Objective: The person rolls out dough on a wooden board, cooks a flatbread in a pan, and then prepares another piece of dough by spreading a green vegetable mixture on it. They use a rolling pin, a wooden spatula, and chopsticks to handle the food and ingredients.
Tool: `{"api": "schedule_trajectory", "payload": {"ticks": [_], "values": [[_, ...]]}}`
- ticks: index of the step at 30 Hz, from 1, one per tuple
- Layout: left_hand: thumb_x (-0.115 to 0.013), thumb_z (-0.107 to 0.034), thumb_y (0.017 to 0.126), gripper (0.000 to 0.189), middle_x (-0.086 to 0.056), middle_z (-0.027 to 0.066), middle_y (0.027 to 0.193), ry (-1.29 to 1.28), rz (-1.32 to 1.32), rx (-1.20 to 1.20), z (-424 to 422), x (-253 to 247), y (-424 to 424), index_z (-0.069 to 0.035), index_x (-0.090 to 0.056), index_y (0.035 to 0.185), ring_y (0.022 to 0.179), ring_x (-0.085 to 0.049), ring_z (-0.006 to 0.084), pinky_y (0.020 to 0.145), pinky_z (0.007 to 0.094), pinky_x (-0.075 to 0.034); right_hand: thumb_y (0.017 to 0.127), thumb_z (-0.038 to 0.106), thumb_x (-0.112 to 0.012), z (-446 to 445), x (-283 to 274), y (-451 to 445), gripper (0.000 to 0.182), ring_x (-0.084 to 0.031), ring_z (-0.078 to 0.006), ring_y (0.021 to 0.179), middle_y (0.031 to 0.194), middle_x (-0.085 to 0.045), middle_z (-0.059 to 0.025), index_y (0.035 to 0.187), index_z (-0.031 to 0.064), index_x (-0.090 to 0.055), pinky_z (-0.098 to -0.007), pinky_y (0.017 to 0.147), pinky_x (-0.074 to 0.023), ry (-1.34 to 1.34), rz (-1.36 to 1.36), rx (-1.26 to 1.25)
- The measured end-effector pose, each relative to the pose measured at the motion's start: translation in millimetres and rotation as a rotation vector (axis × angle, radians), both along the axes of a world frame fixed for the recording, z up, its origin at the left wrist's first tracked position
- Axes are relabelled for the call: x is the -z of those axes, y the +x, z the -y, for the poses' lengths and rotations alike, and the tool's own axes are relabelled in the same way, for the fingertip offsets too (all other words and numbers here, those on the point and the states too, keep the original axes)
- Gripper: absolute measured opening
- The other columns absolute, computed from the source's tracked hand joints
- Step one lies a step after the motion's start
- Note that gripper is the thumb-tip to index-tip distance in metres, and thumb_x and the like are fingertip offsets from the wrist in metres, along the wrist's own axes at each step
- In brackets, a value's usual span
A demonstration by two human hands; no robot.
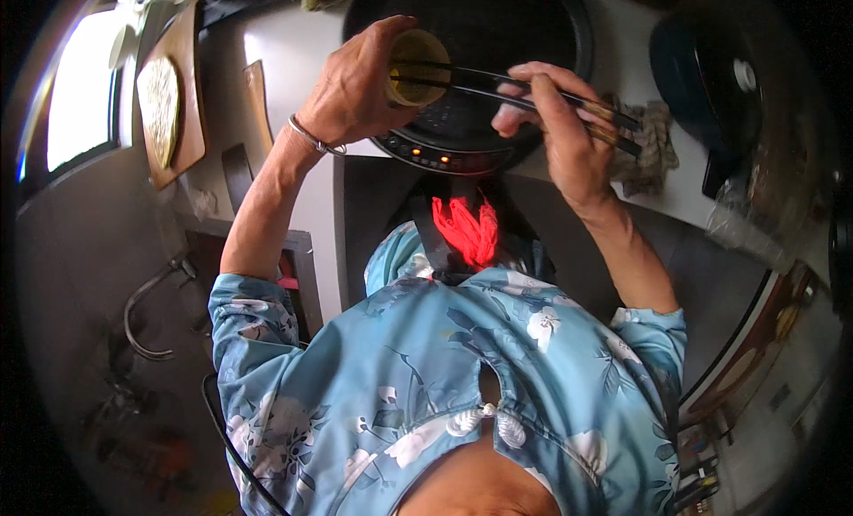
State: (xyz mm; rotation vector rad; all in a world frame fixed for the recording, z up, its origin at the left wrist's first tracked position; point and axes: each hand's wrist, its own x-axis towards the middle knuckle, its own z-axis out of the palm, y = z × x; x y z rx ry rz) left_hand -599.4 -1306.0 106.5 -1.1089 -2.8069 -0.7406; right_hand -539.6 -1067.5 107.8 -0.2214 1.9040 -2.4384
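My left hand (360, 83) is wrapped around a small bowl (436, 53), which is tilted so that its mouth faces right. A bit of yellow shows inside the bowl; most of its inside is hard to make out. In my right hand (566, 129) is a pair of black chopsticks (486, 90) with patterned handle ends. Their tips reach into the bowl's mouth. Both hands are above a round black electric griddle (480, 23), whose front panel (440, 159) has orange lights lit. Fine droplets or specks lie on its dark surface.
A cutting board (190, 110) with a pale oval piece (160, 110) on it leans at the left by the window. Nearby lie a wooden spatula (256, 96) and a cleaver-like blade (236, 176). A crumpled cloth (650, 143) and a dark pan (693, 83) sit at right. A curved faucet (140, 303) is at left.
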Motion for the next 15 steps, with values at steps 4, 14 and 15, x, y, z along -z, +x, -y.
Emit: {"api": "schedule_trajectory", "payload": {"ticks": [4, 14, 15], "values": [[-0.079, -0.019, 0.06, 0.071, -0.057, 0.0187, 0.099, -0.188, -0.022, 0.073, -35, -4, -22, -0.003, -0.038, 0.115, 0.092, -0.059, 0.0338, 0.079, 0.0376, -0.051, 0.093, 0.017, -0.048, -19, 22, 12, 0.023, -0.063, -0.0142, 0.067, 0.074, -0.064, -0.0102, 0.101, -0.0015, -0.059, -0.0259, 0.063, -0.0518, -0.04, 0.059, 0.142], [-0.073, -0.033, 0.065, 0.061, -0.056, 0.0162, 0.105, -0.853, -0.168, 0.145, -62, 7, -72, -0.004, -0.047, 0.112, 0.095, -0.058, 0.0311, 0.072, 0.041, -0.052, 0.092, 0.02, -0.05, -58, 54, 9, 0.023, -0.06, -0.0111, 0.062, 0.075, -0.064, -0.0075, 0.1, 0.001, -0.059, -0.0221, 0.056, -0.0471, 0.096, 0.031, 0.297], [-0.073, -0.033, 0.065, 0.061, -0.056, 0.016, 0.105, -0.874, -0.203, 0.162, -66, 5, -74, -0.005, -0.047, 0.112, 0.095, -0.058, 0.031, 0.073, 0.0417, -0.052, 0.092, 0.02, -0.05, -59, 55, 9, 0.023, -0.06, -0.0108, 0.062, 0.076, -0.063, -0.0072, 0.1, 0.0011, -0.059, -0.0221, 0.056, -0.0471, 0.095, 0.051, 0.3]]}}
